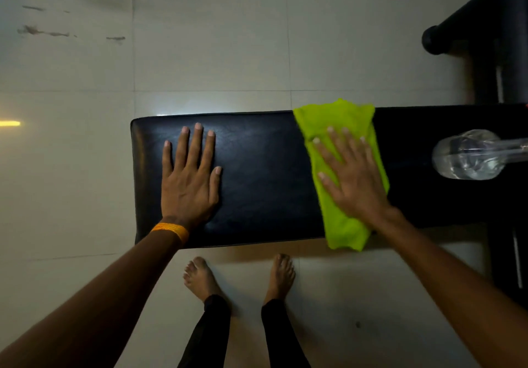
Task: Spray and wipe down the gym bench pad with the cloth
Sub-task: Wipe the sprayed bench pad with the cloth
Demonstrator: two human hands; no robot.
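- At the left end of the black bench (257, 167), the left hand (190, 179) lies flat, fingers straight and spread, an orange wristband (171, 230) on its wrist.
- Mid-bench, a green cloth (343, 230) drapes across it; the right hand (353, 179) presses it, fingers straight.
- Far right, a clear bottle (468, 155) rests on the bench.

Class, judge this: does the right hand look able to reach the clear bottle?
Probably yes: the bottle rests on the bench pad beside the right hand, only bare pad between them.
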